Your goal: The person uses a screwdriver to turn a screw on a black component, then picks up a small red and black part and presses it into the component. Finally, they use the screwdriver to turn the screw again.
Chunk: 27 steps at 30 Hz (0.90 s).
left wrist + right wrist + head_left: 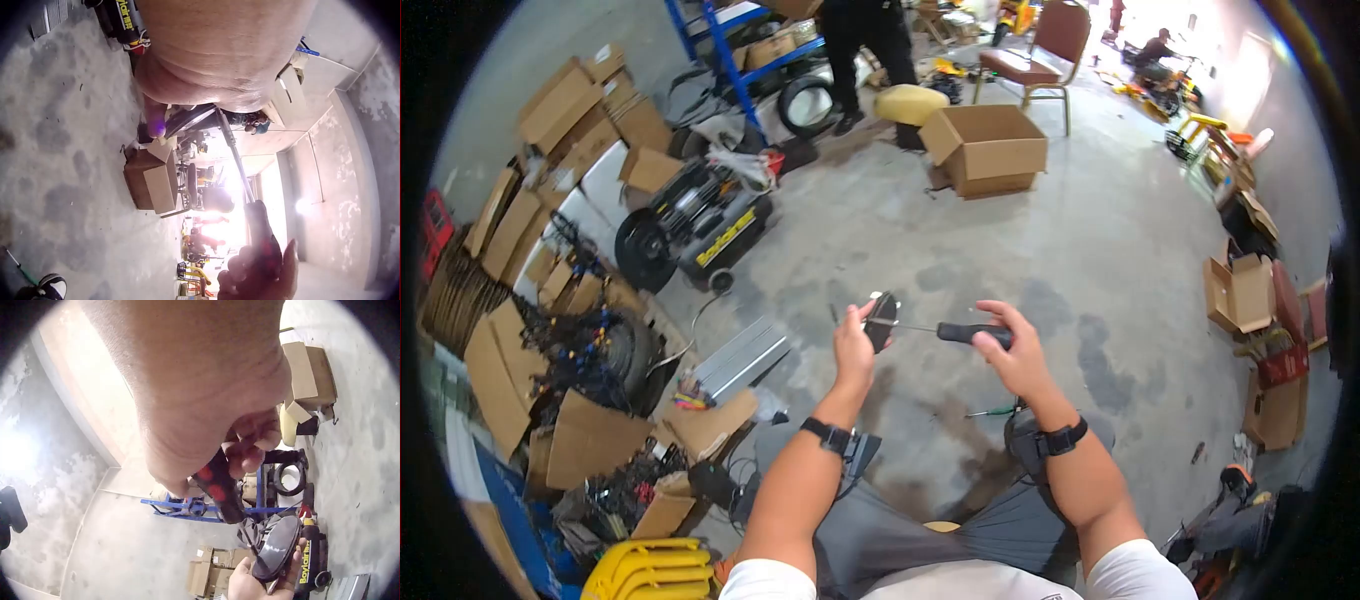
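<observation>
My left hand (855, 352) holds a dark oval piece (883, 320) with a rim, thumb and fingers at its edges. In the right wrist view this oval piece (279, 545) shows a smooth grey face with a pale streak. My right hand (1020, 352) grips the dark handle of a screwdriver (968, 333), which has red patches in the right wrist view. The shaft points left, and its tip overlaps the oval piece. In the left wrist view the screwdriver (261, 228) runs from the right fingers toward the left hand, whose palm side hides much of the oval piece.
A green-handled tool (998, 411) lies on the floor near the right knee. An open cardboard box (1000, 165) stands ahead, with a chair (1040, 60) behind it. An air compressor (710, 225), a grey metal panel (743, 360) and piled cartons (575, 110) line the left side.
</observation>
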Motion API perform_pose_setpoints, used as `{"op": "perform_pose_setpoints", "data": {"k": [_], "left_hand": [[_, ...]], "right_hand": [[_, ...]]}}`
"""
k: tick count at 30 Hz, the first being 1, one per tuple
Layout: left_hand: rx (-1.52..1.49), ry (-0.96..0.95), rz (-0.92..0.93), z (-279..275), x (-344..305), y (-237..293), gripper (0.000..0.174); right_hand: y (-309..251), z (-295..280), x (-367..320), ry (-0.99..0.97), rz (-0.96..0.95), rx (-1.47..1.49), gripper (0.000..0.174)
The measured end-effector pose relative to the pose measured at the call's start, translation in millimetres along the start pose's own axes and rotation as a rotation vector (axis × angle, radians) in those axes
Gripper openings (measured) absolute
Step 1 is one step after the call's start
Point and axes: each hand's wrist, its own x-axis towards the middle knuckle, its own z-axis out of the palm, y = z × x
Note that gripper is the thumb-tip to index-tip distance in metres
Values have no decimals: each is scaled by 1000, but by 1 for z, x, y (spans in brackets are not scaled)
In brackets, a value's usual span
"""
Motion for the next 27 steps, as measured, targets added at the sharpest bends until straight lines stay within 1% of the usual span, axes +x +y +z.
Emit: {"op": "perform_pose_setpoints", "data": {"k": [2,4,6,8,9,11,15,17,18,20,21,23,27], "left_hand": [[-19,-2,2,-3,-1,0,55],[10,-56,4,-1,0,1,61],[8,-65,-9,-1,-2,5,61],[15,-69,-16,0,-5,10,61],[14,-71,-20,0,-5,11,61],[29,-53,-9,0,-5,12,61],[20,-45,-5,0,-5,12,60],[39,-49,-9,0,-5,11,59],[39,-49,-11,1,-6,12,59],[50,-53,-10,2,-7,14,58],[51,-53,-11,1,-7,13,58],[57,-72,1,1,-7,13,58],[80,-59,29,3,-8,15,59]], "right_hand": [[-4,-7,0,-79,387,287,49],[-6,-5,2,-69,395,264,50],[-5,-4,1,-47,407,241,51],[0,0,0,65,85,-26,48],[-1,0,-1,66,89,-28,48],[-3,0,0,25,-13,13,49],[-3,-2,1,-3,30,21,50],[-13,-6,2,-78,398,182,53],[-12,-5,2,-77,400,182,53],[-8,0,1,28,193,156,54],[-7,2,1,29,195,156,54],[-5,2,2,113,-28,101,54],[5,-4,3,84,-69,2,57]]}}
